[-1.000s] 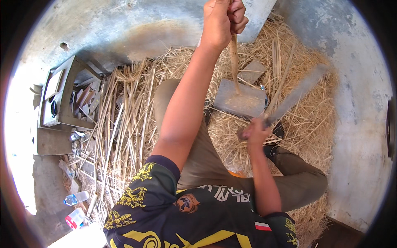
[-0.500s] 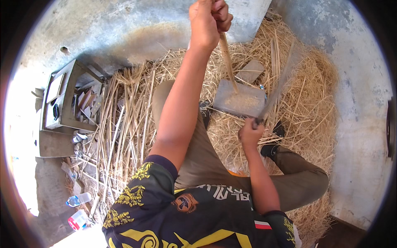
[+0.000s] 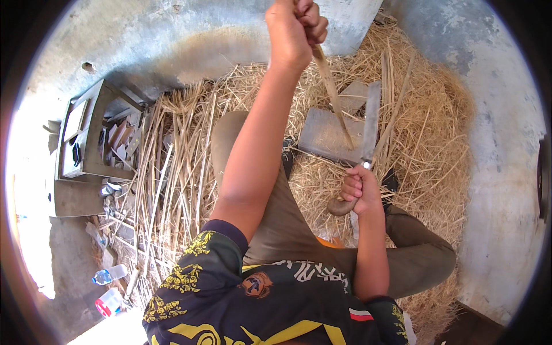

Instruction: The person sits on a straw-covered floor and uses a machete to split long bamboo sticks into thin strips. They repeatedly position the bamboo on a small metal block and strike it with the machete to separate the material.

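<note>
My left hand (image 3: pixel 298 31) is raised at the top of the view, its fingers wrapped round the upper end of a bamboo stick (image 3: pixel 329 83). The stick slants down to the right, and its narrowed lower end lies over a grey block (image 3: pixel 315 131). In my right hand (image 3: pixel 362 187) is a machete, gripped by its curved brown handle (image 3: pixel 341 206). Its broad blade (image 3: pixel 372 115) points away from me, just right of the stick's lower end. Whether blade and stick touch, I cannot tell. Pale shavings dust the block.
Straw-like shavings (image 3: pixel 437 144) cover the floor around my folded legs. Long strips (image 3: pixel 167 167) lie to the left, beside a wooden cabinet (image 3: pixel 95 135) holding scraps. Two plastic bottles (image 3: pixel 109 275) lie at the lower left. Walls (image 3: pixel 506 172) rise at right and behind.
The machete has swung from a rightward slant to nearly straight ahead, its broad face now showing. The stick's lower end has shifted right and nearer to me across the block.
</note>
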`<state>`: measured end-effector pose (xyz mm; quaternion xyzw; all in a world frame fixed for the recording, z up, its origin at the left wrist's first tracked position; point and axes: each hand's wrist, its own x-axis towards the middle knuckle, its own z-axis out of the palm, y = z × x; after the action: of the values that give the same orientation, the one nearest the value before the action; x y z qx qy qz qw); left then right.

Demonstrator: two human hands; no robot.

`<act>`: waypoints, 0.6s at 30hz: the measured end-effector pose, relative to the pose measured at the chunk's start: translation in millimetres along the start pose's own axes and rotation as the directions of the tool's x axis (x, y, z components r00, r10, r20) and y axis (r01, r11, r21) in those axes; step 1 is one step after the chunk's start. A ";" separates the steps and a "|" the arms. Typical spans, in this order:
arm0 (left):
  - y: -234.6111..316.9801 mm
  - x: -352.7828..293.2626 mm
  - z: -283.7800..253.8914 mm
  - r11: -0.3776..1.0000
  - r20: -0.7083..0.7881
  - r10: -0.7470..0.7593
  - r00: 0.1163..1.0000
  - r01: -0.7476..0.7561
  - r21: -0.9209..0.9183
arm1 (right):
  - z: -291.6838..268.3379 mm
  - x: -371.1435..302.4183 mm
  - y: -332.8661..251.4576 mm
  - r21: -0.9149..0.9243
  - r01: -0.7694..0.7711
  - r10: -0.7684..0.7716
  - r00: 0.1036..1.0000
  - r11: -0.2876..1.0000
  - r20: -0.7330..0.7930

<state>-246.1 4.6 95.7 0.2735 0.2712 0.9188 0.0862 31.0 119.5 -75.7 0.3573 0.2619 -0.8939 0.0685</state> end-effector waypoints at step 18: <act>-11.9 -25.1 42.9 0.994 0.119 -0.034 0.992 0.021 0.109 | -60.2 47.5 48.2 -0.618 -0.056 -0.220 0.906 0.784 -0.361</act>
<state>-201.5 26.2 107.9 0.3289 0.3183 0.8834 0.1004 47.3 112.5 -164.5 0.4842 0.5627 -0.6647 0.0844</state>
